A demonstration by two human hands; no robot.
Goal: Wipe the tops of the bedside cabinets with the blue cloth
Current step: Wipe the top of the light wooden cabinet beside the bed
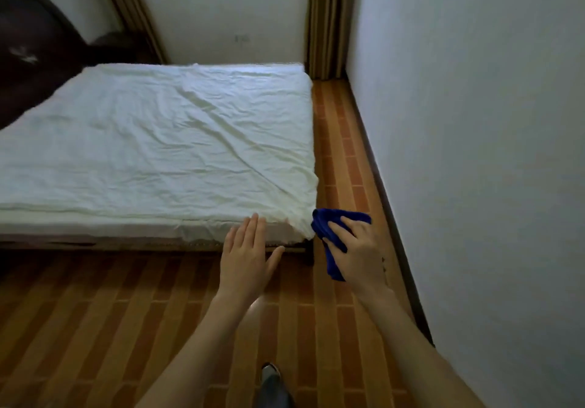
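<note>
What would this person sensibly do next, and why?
Probably walk left toward the headboard. The right hand grips the cloth and the left hand is free, but nothing to wipe is within reach; what looks like a dark cabinet stands past the bed, beside the headboard.

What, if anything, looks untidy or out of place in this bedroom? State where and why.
The white sheet is rumpled: long creases run diagonally across it, and its near right corner bunches loosely over the corner of the bed, beside the blue cloth held by the right hand. Nothing looks spilled or broken.
</note>
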